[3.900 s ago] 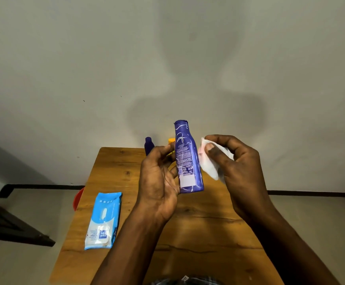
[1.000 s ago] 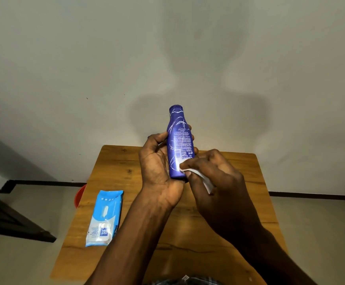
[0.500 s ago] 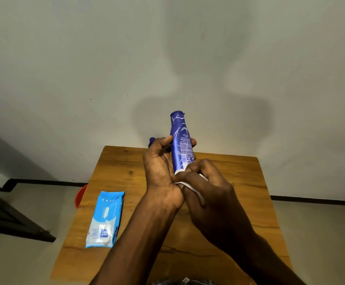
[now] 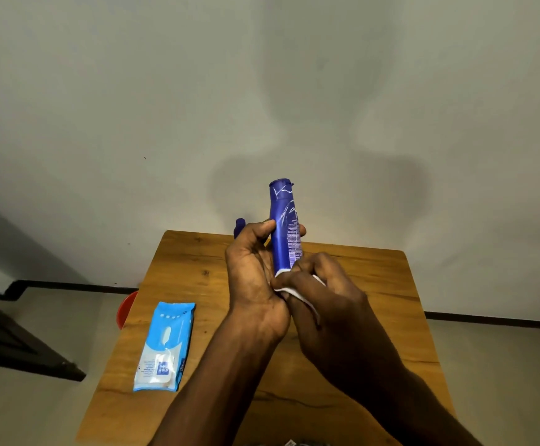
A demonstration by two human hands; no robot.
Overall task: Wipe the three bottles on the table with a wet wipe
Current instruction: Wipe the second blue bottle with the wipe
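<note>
Table [image 4: 182,268] wooden, against pale wall [image 4: 101,91] | left hand [image 4: 252,278] grips bottle [image 4: 284,233] | right hand [image 4: 323,294] clutches wipe [image 4: 286,289]

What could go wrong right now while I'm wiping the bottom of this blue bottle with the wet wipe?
The left hand holds the blue bottle only around its middle, in the air above the table; a wet surface could loosen that grip. The right hand bunches the wet wipe at the base, so the upper part may go unwiped. A second bottle stands right behind the left hand and could get knocked.
</note>
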